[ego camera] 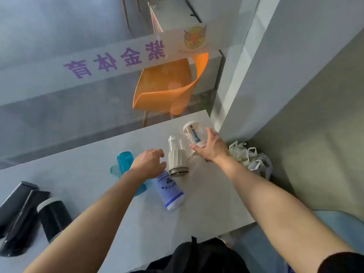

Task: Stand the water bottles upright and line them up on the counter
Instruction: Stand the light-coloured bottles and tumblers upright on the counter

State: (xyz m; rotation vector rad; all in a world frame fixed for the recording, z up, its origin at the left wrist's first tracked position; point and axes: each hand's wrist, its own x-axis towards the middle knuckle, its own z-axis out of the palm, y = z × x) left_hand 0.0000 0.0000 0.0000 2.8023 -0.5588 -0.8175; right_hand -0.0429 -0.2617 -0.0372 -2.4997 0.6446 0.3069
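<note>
My right hand (211,147) grips a clear bottle with a white lid (194,133) near the counter's far right end, holding it tilted above the surface. My left hand (150,163) hovers with curled fingers over the top end of a pale blue-and-white bottle (171,191) that lies on its side; whether it touches is unclear. A clear bottle with a beige sleeve (177,156) lies between my hands. A teal transparent bottle (125,164) lies partly under my left forearm. At the left, a black bottle with a white cap (54,217) and two black bottles (17,209) lie flat.
The grey counter (206,209) runs along a glass partition with purple lettering (116,60). An orange chair (167,83) sits behind the glass. White bags (250,156) lie off the counter's right end beside a grey wall (285,75). A black bag (199,257) sits at the near edge.
</note>
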